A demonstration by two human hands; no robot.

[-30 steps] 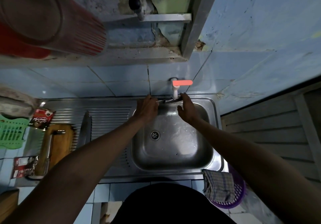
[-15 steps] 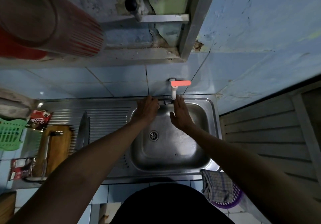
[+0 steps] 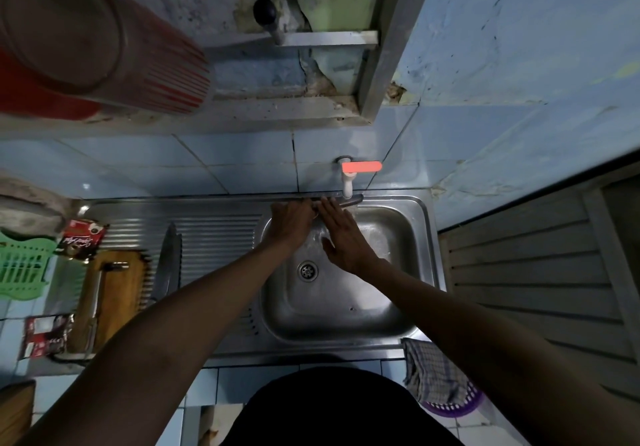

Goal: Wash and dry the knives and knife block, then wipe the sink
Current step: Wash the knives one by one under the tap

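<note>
Over the steel sink [image 3: 346, 310], under the white tap [image 3: 347, 184], my left hand [image 3: 291, 224] grips the handle end of a small knife [image 3: 351, 200]. Its grey blade points right along the sink's back rim. My right hand [image 3: 343, 238] lies against the blade with straight fingers, and water glistens below the hands. A large knife [image 3: 168, 258] lies on the ribbed drainboard [image 3: 214, 238]. Left of it a wooden knife block [image 3: 116, 303] lies flat with a metal-handled tool [image 3: 97, 293] on it.
A checked cloth [image 3: 429, 373] hangs over a purple basket [image 3: 457, 407] at the sink's front right corner. At far left are a green plastic rack [image 3: 20, 265] and two sachets [image 3: 81, 238] [image 3: 45, 338]. A red bucket [image 3: 86, 40] sits on the ledge above.
My right hand has slid left from the blade's right end toward my left hand, its fingers now straight. My left hand has kept its grip under the tap.
</note>
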